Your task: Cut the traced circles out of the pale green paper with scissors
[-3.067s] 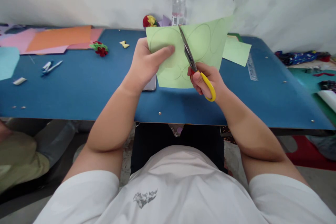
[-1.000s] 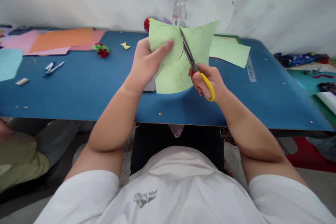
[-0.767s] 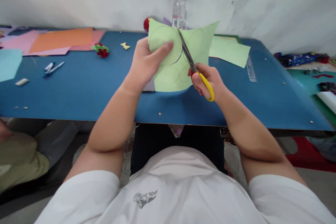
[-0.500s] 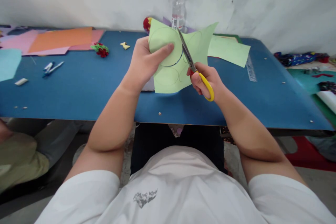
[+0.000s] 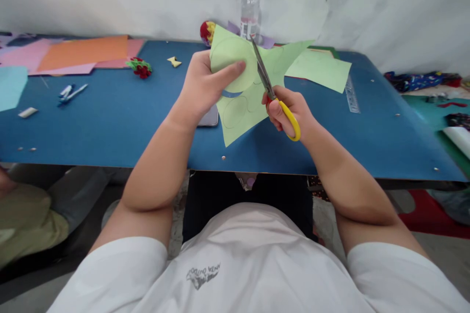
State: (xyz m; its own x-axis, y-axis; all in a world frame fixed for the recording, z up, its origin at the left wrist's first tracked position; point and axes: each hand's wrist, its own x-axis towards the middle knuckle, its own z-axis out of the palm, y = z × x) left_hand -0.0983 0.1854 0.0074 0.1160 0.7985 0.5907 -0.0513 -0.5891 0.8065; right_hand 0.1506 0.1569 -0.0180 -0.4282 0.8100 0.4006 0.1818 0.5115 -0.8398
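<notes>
My left hand (image 5: 204, 86) pinches a light green paper sheet (image 5: 245, 102) with pencilled circles, thumb on top of a partly cut circle. My right hand (image 5: 285, 111) grips yellow-handled scissors (image 5: 273, 94); their blades point up and away and cut into the sheet beside that circle. Both hands hover above the blue table (image 5: 121, 117), close to its near edge. The sheet is tilted, with one corner hanging down toward me.
A second green sheet (image 5: 323, 69) and a clear ruler (image 5: 351, 94) lie to the right. A water bottle (image 5: 250, 2) stands at the back. Orange and pink papers (image 5: 81, 53), a red-green paper flower (image 5: 138, 67), pens (image 5: 70, 93) and a phone (image 5: 210, 117) lie on the left. Another person sits at the lower left.
The cut has advanced around the circle. My left hand has turned the sheet counter-clockwise, so a corner now hangs toward me. The scissors stay almost in place.
</notes>
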